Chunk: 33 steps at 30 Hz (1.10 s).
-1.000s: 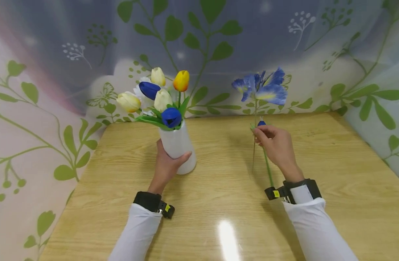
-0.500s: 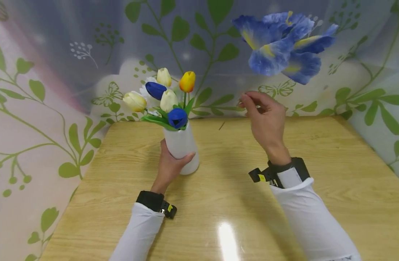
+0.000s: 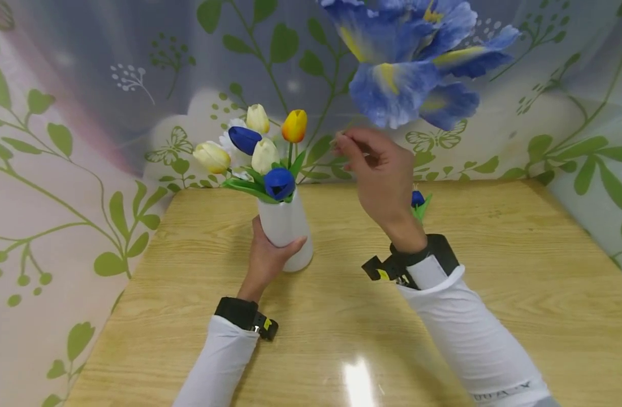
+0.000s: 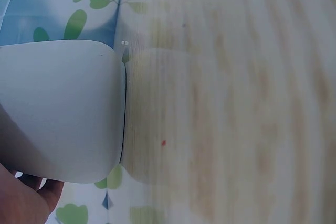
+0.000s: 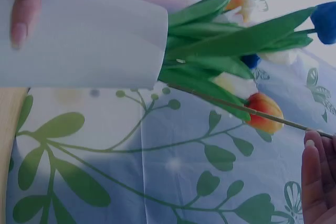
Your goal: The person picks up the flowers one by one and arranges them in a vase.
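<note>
My left hand grips the white vase around its side; the vase tilts slightly. Cream, blue and orange-yellow artificial tulips with green leaves and a white flower stand in it. Up at the right, my right hand pinches the thin stem of a large blue artificial iris, whose bloom hangs above the hand. In the right wrist view that stem slants from my fingertips to the vase's rim. Whether its lower end is inside the mouth, I cannot tell.
A blue tulip lies on the wooden table behind my right wrist, its stem mostly hidden by the arm. Behind the table's back edge hangs a leaf-patterned cloth.
My right hand has lifted the iris from the table's right side and carried it up and left to the vase. My left hand keeps its hold on the vase.
</note>
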Tool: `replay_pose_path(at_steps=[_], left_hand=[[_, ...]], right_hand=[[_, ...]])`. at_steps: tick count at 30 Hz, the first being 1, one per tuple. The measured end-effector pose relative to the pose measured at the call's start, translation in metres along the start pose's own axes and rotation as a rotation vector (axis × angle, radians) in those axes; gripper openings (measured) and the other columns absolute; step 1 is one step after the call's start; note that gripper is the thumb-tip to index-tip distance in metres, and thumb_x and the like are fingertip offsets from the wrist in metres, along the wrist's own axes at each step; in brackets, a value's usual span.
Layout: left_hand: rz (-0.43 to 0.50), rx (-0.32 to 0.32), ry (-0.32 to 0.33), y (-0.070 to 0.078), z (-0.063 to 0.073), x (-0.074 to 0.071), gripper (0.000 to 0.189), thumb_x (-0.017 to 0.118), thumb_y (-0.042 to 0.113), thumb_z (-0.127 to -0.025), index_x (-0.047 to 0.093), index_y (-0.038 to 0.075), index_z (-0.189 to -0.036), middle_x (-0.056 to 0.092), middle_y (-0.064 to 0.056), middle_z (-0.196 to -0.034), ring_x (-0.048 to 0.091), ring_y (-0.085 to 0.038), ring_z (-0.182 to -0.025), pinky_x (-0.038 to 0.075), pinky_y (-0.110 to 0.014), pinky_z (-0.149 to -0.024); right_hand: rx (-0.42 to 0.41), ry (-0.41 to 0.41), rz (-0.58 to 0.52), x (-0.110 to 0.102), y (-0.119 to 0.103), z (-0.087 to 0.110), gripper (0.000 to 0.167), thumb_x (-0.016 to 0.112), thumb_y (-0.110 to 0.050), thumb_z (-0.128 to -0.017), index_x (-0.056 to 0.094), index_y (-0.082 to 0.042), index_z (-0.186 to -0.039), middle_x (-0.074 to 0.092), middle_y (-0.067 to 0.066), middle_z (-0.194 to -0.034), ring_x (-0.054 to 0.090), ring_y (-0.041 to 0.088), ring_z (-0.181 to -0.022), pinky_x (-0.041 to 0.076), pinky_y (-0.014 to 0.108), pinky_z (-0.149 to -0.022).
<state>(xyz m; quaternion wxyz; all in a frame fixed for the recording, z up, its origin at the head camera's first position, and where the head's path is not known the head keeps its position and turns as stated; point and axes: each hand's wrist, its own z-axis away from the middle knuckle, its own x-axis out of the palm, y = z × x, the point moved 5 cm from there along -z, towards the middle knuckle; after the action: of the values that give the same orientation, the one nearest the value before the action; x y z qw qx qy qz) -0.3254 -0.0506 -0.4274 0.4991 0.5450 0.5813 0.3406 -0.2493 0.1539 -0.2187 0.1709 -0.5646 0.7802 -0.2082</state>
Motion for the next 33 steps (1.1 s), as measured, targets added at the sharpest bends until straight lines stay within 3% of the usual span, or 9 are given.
replay_pose_path(at_steps=[5, 9, 14, 17, 23, 27, 33], left_hand=[[0.004, 0.001, -0.005, 0.001, 0.001, 0.000, 0.095, 0.084, 0.036, -0.073, 0.022, 0.015, -0.142, 0.047, -0.009, -0.125, 0.050, -0.026, -0.112, 0.041, -0.049, -0.092], [-0.005, -0.007, -0.009, 0.008, 0.002, 0.000, 0.095, 0.083, 0.033, -0.074, 0.021, 0.013, -0.143, 0.047, -0.012, -0.126, 0.049, -0.028, -0.112, 0.041, -0.049, -0.092], [-0.017, -0.018, 0.005, 0.002, 0.000, -0.001, 0.097, 0.084, 0.037, -0.072, 0.022, 0.015, -0.142, 0.048, -0.010, -0.125, 0.050, -0.027, -0.112, 0.041, -0.049, -0.092], [-0.024, -0.028, 0.008, 0.000, 0.001, -0.001, 0.097, 0.084, 0.041, -0.071, 0.022, 0.015, -0.142, 0.048, -0.009, -0.124, 0.050, -0.026, -0.112, 0.041, -0.049, -0.092], [-0.020, -0.016, 0.017, 0.000, 0.001, -0.002, 0.095, 0.084, 0.041, -0.071, 0.024, 0.016, -0.140, 0.047, -0.008, -0.124, 0.050, -0.025, -0.112, 0.042, -0.048, -0.092], [-0.022, -0.002, 0.015, 0.001, 0.002, -0.001, 0.094, 0.084, 0.038, -0.071, 0.024, 0.015, -0.140, 0.047, -0.009, -0.125, 0.050, -0.026, -0.112, 0.042, -0.049, -0.092], [-0.009, 0.007, 0.012, 0.001, 0.001, 0.000, 0.092, 0.084, 0.035, -0.073, 0.024, 0.016, -0.140, 0.046, -0.008, -0.126, 0.049, -0.025, -0.113, 0.042, -0.049, -0.092]], right_hand=[[-0.003, -0.019, -0.011, 0.009, -0.002, 0.003, 0.015, 0.064, -0.005, -0.092, 0.068, 0.009, -0.097, 0.068, 0.016, -0.086, 0.067, 0.021, -0.074, 0.055, 0.035, -0.061], [-0.001, -0.011, -0.038, 0.012, -0.003, 0.003, 0.015, 0.064, -0.003, -0.091, 0.067, 0.011, -0.097, 0.068, 0.018, -0.085, 0.067, 0.031, -0.072, 0.055, 0.036, -0.061], [-0.004, -0.019, -0.022, 0.016, -0.002, 0.004, 0.013, 0.065, -0.004, -0.091, 0.068, 0.008, -0.094, 0.069, 0.015, -0.083, 0.067, 0.024, -0.072, 0.055, 0.033, -0.065], [0.035, -0.074, 0.034, 0.019, 0.002, 0.006, 0.012, 0.064, -0.008, -0.092, 0.070, 0.003, -0.094, 0.069, 0.010, -0.083, 0.066, 0.015, -0.073, 0.054, 0.030, -0.068], [0.160, -0.265, 0.183, 0.032, 0.012, 0.006, 0.016, 0.060, -0.017, -0.096, 0.071, -0.004, -0.098, 0.068, 0.005, -0.088, 0.065, 0.014, -0.078, 0.052, 0.027, -0.072], [0.169, -0.369, 0.282, 0.040, 0.018, 0.006, 0.017, 0.059, -0.017, -0.097, 0.071, -0.005, -0.097, 0.067, 0.004, -0.085, 0.063, 0.014, -0.078, 0.050, 0.028, -0.071], [0.167, -0.412, 0.344, 0.050, 0.028, 0.012, 0.017, 0.060, -0.015, -0.096, 0.073, -0.005, -0.099, 0.066, 0.005, -0.088, 0.061, 0.015, -0.077, 0.049, 0.029, -0.070]])
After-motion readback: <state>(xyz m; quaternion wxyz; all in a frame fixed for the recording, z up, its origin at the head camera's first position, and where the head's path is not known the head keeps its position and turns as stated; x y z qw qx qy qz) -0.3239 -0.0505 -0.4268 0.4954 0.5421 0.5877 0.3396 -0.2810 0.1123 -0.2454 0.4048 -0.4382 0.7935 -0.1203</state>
